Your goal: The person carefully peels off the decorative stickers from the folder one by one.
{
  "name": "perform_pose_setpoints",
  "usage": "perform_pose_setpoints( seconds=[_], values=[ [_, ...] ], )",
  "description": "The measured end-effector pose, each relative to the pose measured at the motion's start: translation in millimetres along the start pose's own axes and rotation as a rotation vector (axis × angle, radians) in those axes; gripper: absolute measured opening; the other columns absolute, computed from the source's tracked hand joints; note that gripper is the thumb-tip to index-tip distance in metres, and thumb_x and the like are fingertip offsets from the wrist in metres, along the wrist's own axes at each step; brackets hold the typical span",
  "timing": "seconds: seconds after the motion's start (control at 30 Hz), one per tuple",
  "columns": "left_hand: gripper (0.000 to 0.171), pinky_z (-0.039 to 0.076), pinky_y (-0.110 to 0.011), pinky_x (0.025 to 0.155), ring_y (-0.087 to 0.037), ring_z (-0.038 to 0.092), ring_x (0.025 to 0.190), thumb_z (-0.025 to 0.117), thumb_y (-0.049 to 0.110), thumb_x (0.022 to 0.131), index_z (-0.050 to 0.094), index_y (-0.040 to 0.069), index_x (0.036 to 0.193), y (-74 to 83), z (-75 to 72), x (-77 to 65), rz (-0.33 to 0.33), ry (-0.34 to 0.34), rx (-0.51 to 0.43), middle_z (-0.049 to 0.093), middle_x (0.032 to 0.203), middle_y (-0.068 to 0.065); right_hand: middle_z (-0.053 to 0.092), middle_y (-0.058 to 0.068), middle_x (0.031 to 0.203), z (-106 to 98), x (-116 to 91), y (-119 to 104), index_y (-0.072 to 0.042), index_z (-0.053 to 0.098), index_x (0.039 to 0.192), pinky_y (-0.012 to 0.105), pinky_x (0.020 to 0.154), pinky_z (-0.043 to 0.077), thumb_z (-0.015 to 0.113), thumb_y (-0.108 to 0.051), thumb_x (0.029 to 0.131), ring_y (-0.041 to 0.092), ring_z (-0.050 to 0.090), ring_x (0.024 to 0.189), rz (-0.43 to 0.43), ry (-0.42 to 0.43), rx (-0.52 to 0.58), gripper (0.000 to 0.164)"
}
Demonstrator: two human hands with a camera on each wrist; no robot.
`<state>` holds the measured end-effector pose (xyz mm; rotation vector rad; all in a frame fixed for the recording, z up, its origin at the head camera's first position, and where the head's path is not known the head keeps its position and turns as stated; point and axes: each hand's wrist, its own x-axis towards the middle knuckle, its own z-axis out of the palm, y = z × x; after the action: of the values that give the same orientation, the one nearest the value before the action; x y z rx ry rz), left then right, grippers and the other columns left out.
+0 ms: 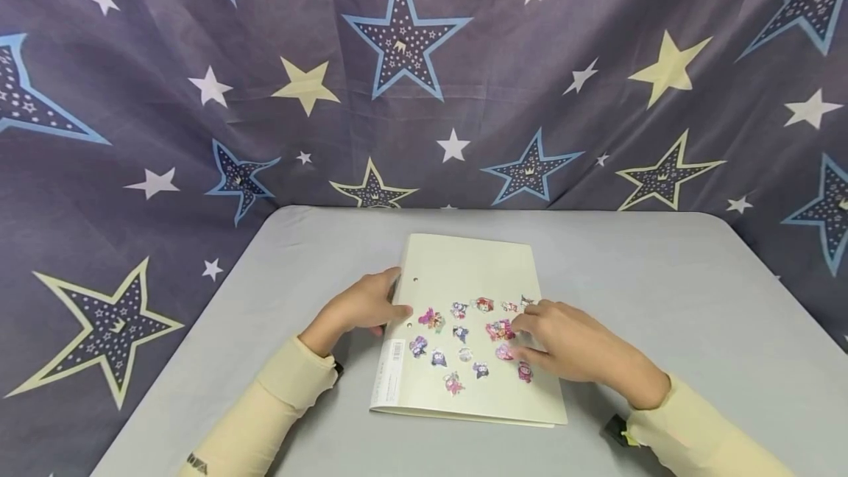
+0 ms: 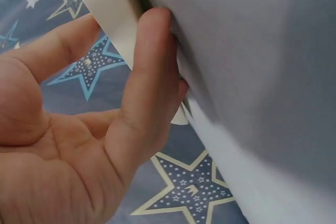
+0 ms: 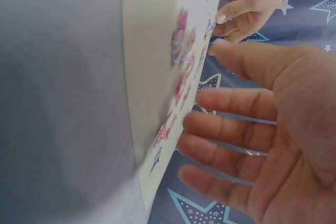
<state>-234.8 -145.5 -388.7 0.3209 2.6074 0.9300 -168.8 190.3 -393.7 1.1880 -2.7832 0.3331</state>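
A cream ring-binder-style folder (image 1: 473, 263) lies flat on the grey table, its spine side to the left. Scattered over its lower half are several small, colourful cartoon-character stickers (image 1: 453, 383). My left hand (image 1: 364, 304) holds the folder's left edge, the thumb on the cover and the other fingers along the spine; the left wrist view shows thumb and fingers (image 2: 152, 45) on either side of it. Over the right part of the cover hovers my right hand (image 1: 573, 344), its fingers (image 3: 231, 127) spread and loosely bent beside the pink stickers, nothing gripped.
A white label (image 1: 392, 374) with a barcode runs along the folder's lower left. The grey cloth-covered table (image 1: 656, 271) extends around the folder. Behind it and at the sides hangs a dark star-print curtain (image 1: 503, 79). A small black device (image 1: 617, 430) sits at my right wrist.
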Motion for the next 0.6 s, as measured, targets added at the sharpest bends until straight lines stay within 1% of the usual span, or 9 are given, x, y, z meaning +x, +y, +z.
perform_pose_setpoints(
  seconds=[0.07, 0.1, 0.17, 0.3, 0.43, 0.6],
  values=[
    [0.088, 0.060, -0.036, 0.054, -0.023, 0.067, 0.061, 0.077, 0.016, 0.092, 0.024, -0.004, 0.159, -2.1, -0.2, 0.7, -0.005, -0.002, -0.029, 0.067, 0.102, -0.016, 0.068, -0.006, 0.091, -1.1, 0.3, 0.0, -0.013, 0.073, 0.099, 0.031, 0.071, 0.054, 0.081, -0.027, 0.089, 0.008, 0.058, 0.079, 0.002, -0.044, 0.059, 0.019],
    [0.088, 0.060, -0.036, 0.054, -0.023, 0.067, 0.063, 0.077, 0.016, 0.092, 0.024, -0.004, 0.159, -2.7, -0.4, 0.9, -0.010, 0.001, -0.044, 0.066, 0.103, -0.016, 0.066, -0.008, 0.088, -1.7, 0.4, 0.0, -0.015, 0.072, 0.096, 0.030, 0.070, 0.053, 0.081, -0.025, 0.088, 0.006, 0.056, 0.078, 0.008, -0.070, 0.085, 0.016],
    [0.089, 0.061, -0.035, 0.056, -0.023, 0.066, 0.065, 0.079, 0.015, 0.090, 0.025, -0.005, 0.158, -3.9, -1.0, 1.9, -0.027, 0.006, -0.076, 0.062, 0.103, -0.017, 0.063, -0.011, 0.086, -2.8, 0.9, -0.2, -0.016, 0.071, 0.093, 0.028, 0.069, 0.052, 0.082, -0.023, 0.087, 0.005, 0.053, 0.076, 0.023, -0.119, 0.126, 0.014],
    [0.088, 0.061, -0.033, 0.058, -0.023, 0.064, 0.064, 0.080, 0.014, 0.089, 0.027, -0.010, 0.155, -6.6, -2.2, 3.9, -0.061, 0.013, -0.119, 0.054, 0.093, -0.015, 0.059, -0.012, 0.082, -4.3, 1.0, -0.9, -0.018, 0.070, 0.090, 0.029, 0.070, 0.051, 0.083, -0.024, 0.086, 0.005, 0.051, 0.077, 0.042, -0.193, 0.169, 0.016],
    [0.083, 0.062, -0.033, 0.059, -0.023, 0.065, 0.064, 0.080, 0.014, 0.089, 0.032, -0.014, 0.151, -8.8, -2.7, 6.0, -0.078, 0.007, -0.159, 0.052, 0.088, -0.013, 0.056, -0.012, 0.080, -5.2, 0.4, -1.4, -0.019, 0.069, 0.088, 0.028, 0.070, 0.049, 0.085, -0.026, 0.084, 0.006, 0.050, 0.076, 0.045, -0.219, 0.174, 0.018],
    [0.071, 0.062, -0.033, 0.062, -0.023, 0.068, 0.068, 0.079, 0.015, 0.090, 0.042, -0.016, 0.143, -9.0, -4.0, 6.9, -0.079, -0.014, -0.193, 0.059, 0.087, -0.015, 0.056, -0.013, 0.081, -6.1, -0.5, -2.4, -0.019, 0.069, 0.088, 0.029, 0.071, 0.050, 0.087, -0.025, 0.081, 0.005, 0.050, 0.077, 0.047, -0.229, 0.177, 0.021]
  ],
)
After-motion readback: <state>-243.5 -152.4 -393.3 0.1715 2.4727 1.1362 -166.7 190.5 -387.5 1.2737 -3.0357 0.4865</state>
